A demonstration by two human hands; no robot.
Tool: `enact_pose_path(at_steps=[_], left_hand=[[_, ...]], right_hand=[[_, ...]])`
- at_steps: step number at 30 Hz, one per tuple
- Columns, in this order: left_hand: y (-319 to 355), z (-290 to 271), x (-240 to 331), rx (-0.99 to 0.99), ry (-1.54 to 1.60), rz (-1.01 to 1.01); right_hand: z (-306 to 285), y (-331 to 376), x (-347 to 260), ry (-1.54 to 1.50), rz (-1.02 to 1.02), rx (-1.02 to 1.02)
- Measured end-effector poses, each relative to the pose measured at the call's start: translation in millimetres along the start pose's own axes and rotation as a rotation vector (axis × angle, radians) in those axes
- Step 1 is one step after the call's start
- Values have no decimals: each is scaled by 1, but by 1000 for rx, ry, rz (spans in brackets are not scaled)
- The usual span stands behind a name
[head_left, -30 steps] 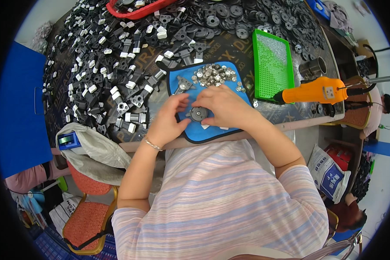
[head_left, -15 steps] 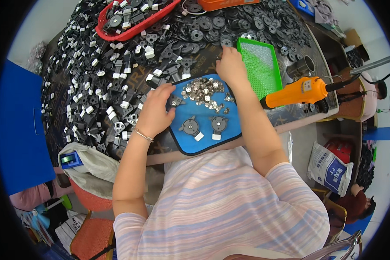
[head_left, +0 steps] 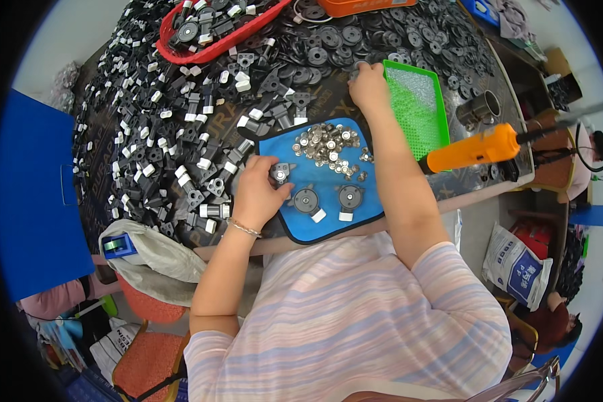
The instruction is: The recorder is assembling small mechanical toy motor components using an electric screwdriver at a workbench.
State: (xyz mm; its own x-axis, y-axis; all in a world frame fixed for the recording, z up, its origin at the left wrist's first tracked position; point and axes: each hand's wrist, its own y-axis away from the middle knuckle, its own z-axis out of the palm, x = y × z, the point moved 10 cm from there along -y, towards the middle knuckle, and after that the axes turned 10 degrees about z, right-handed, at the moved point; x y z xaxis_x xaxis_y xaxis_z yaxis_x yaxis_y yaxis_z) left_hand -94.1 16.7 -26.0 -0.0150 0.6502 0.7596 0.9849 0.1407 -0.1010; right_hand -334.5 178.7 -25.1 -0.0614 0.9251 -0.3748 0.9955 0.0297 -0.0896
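Observation:
My left hand (head_left: 256, 191) is at the left side of a blue mat (head_left: 328, 224), its thumb and fingers closed about a small dark grey bracket (head_left: 281, 172). Beside it on the mat lie two round grey assemblies, a left one (head_left: 306, 200) and a right one (head_left: 350, 197), each with a white tab. Behind them is a heap of small silver metal caps (head_left: 328, 142). My right hand (head_left: 370, 86) reaches past the mat to the pile of black discs (head_left: 347, 37). Its fingers are closed at a dark round disc (head_left: 362, 65), which they partly hide.
A green tray (head_left: 419, 114) of small clear pieces stands right of my right hand. An orange power screwdriver (head_left: 472, 149) and a metal cup (head_left: 479, 108) are farther right. Black brackets with white tabs (head_left: 194, 117) cover the table's left, near a red basket (head_left: 201, 53).
My left hand has closed on the bracket and drawn it nearer along the mat's left side. My right hand stays by the discs, its fingers now more curled. The whole view has shifted slightly.

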Motion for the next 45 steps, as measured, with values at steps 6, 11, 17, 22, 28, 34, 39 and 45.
enact_pose_path(at_steps=[6,11,17,22,28,34,39,45], left_hand=[[14,-4,-1,97,41,-20],[19,-6,-4,194,66,-19],[16,-7,-5,247,105,-26],[16,-7,-6,252,121,-23],[16,-6,-9,243,130,-40],[17,-5,-9,237,115,-33],[18,-4,-10,256,147,-36],[20,-7,-9,323,124,74]], right_hand=[[-11,26,-3,60,-9,-83],[-23,60,-27,-300,-122,-229],[-14,111,-60,-483,-211,-460],[-8,121,-74,-700,-260,-654],[6,144,-79,-629,-198,-810],[18,164,-83,-459,-237,-713],[13,166,-88,-413,-255,-577],[8,168,-90,-324,-354,-451]])
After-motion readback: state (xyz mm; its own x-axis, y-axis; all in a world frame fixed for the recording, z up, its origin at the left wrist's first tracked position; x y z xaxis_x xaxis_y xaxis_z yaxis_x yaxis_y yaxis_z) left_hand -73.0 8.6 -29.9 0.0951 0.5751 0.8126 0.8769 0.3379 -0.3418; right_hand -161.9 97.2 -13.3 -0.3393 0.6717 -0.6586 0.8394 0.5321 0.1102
